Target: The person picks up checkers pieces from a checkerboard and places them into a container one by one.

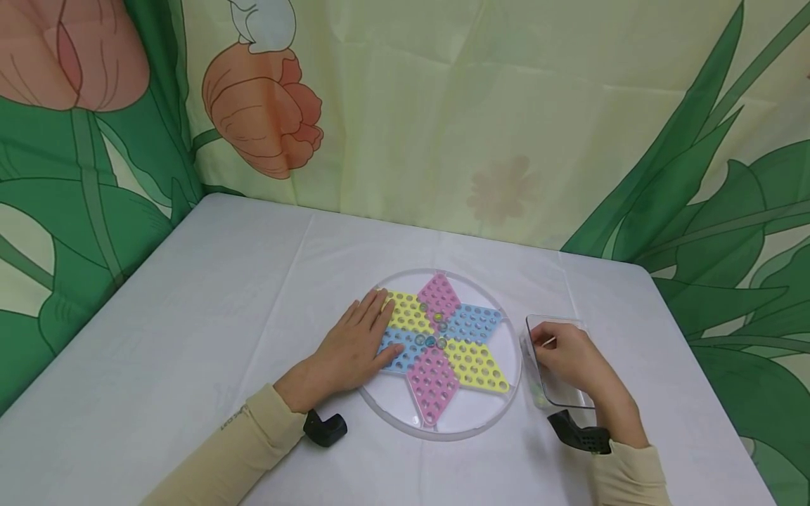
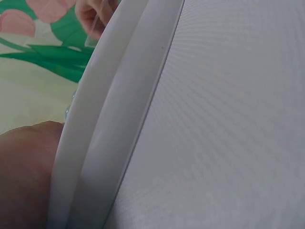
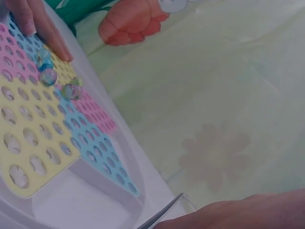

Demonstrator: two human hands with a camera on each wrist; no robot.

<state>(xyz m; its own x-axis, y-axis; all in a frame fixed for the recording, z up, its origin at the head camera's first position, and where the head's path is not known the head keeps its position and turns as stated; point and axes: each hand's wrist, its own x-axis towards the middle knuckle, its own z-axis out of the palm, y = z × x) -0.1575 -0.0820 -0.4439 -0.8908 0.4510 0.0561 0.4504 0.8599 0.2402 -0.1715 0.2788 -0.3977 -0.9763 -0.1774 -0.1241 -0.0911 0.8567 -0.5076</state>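
A round Chinese checkers board (image 1: 500, 414) bears a pink, yellow and blue star full of holes. Near its centre sit several glass marbles (image 1: 431, 341), in a bent row. My left hand (image 1: 354, 348) lies flat on the board's left side, fingers straight, thumb apart over the blue section. On the right, my right hand (image 1: 569, 355) reaches into a clear plastic box (image 1: 569, 403), thumb and fingers bent. I cannot tell what is between its fingertips. In the right wrist view, the marbles (image 3: 48, 77) and part of the box's rim (image 3: 164, 210) show.
A white cloth (image 1: 253, 281) covers the table under the board and box. Behind its far edge hangs a curtain (image 1: 411, 126) printed with flowers and leaves. Black wrist cameras (image 1: 325, 429) are strapped on both wrists.
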